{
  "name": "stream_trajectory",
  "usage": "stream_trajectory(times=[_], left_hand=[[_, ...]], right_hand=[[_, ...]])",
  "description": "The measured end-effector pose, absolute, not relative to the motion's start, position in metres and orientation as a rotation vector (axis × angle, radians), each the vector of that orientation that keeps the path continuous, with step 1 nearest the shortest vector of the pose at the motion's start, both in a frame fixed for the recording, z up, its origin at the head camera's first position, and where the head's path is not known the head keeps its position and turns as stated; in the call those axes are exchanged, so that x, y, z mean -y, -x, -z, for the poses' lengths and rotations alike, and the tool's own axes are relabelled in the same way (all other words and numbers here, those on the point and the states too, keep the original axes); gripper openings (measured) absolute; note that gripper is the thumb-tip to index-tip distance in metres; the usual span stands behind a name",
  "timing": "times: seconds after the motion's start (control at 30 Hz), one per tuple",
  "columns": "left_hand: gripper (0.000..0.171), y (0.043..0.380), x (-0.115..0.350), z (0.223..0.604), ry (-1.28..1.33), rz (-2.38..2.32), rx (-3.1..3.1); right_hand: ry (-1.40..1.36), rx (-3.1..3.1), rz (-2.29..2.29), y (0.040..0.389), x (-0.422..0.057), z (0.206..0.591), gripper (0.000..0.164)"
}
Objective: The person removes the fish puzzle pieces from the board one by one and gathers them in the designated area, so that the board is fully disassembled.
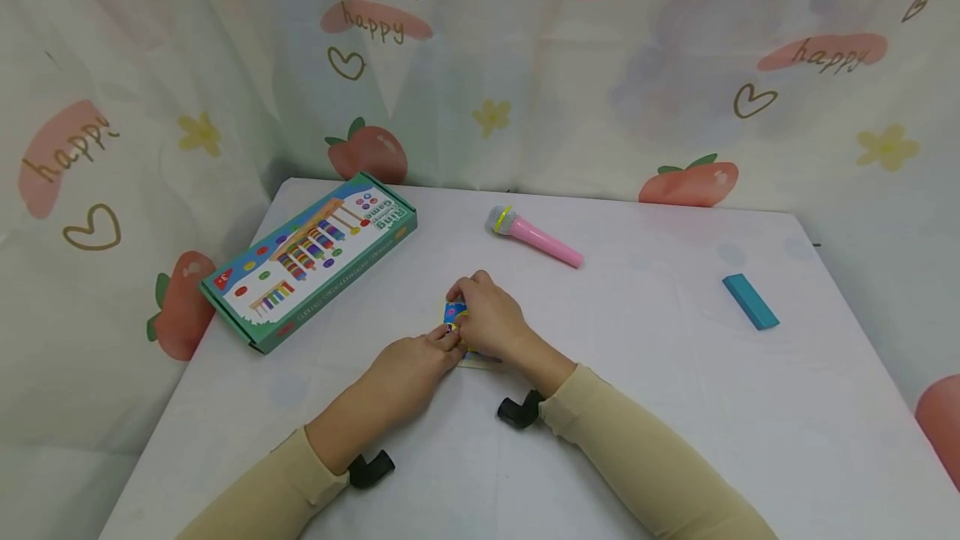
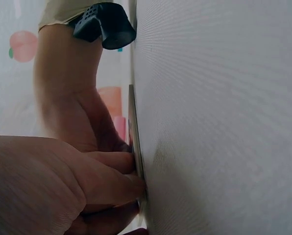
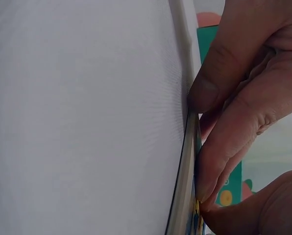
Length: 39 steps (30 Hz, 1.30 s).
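Note:
A small flat board [image 1: 453, 312] with a blue, colourful picture and a pale, wood-like edge [image 3: 184, 186] lies on the white table, mostly covered by both hands. My left hand [image 1: 408, 369] holds its near left side: in the right wrist view the thumb is at the corner and the fingers lie over the printed face. Across the board's far part curls my right hand [image 1: 491, 319], its thumb and fingers gripping close to the blue and yellow print. I cannot tell whether a loose piece is under those fingertips. In the left wrist view, the board's thin side [image 2: 133, 112] stands just above the cloth.
A green-edged ring game box [image 1: 311, 261] lies at the back left. Behind the hands is a pink toy microphone [image 1: 536, 236] with a silver head. A teal block [image 1: 751, 302] lies far right. Patterned fabric [image 1: 562, 82] hangs behind the table [image 1: 637, 340].

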<state>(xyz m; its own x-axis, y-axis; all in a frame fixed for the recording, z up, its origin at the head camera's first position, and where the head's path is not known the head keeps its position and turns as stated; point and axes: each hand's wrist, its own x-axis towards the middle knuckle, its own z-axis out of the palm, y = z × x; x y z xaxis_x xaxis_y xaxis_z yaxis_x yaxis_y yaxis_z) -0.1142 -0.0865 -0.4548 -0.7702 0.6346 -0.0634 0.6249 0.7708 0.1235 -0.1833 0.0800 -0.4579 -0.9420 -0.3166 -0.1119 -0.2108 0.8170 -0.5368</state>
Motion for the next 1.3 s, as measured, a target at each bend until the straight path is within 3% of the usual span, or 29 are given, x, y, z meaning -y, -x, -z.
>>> stream_trajectory(times=[0.33,0.67,1.3], left_hand=[[0.045,0.115,0.086,0.454,-1.013,-0.151,-2.847],[0.044,0.115,0.083,0.452,-0.953,-0.111,-2.817],[0.049,0.115,0.08,0.448,-0.88,-0.103,-2.781]], right_hand=[[0.376,-2.783,0.828,0.185,-0.079,0.459,0.036],[0.236,-2.689,1.135,0.188,-0.087,0.46,0.018],[0.258,-2.432,1.46,0.195,-0.106,0.453,0.018]])
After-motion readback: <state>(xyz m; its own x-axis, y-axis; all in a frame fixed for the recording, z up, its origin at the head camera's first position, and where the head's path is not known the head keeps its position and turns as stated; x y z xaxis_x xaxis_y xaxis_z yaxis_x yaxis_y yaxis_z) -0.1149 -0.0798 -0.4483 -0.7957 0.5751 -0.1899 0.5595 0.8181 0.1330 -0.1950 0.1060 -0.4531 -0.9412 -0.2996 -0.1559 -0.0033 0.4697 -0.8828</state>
